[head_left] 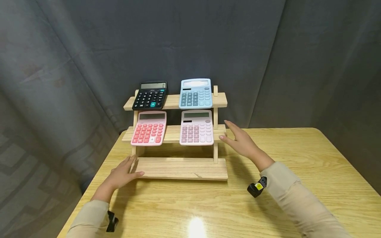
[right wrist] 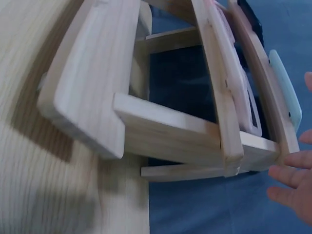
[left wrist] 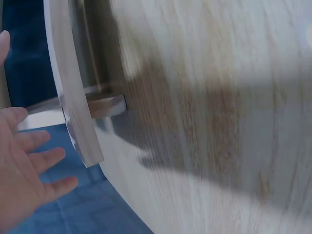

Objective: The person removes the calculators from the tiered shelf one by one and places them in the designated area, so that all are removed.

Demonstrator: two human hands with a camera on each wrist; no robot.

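Note:
A three-tier wooden stand (head_left: 181, 168) carries several calculators on its upper two tiers. A black calculator (head_left: 150, 96) and a light blue calculator (head_left: 195, 94) lean on the top tier. Below them, a pink-red calculator (head_left: 149, 129) and a pale pink calculator (head_left: 196, 128) rest on the middle tier. My left hand (head_left: 121, 174) is at the left end of the bottom tier, thumb overlapping its edge in the head view, fingers extended. Beside the right end of the middle tier, my right hand (head_left: 241, 140) has its fingers spread and holds nothing. The bottom tier bears no calculator.
The stand is on a light wooden table (head_left: 297, 148), near its back edge. Dark grey curtains (head_left: 226, 43) hang behind and to the left. A bright light reflection lies on the table in front of the stand.

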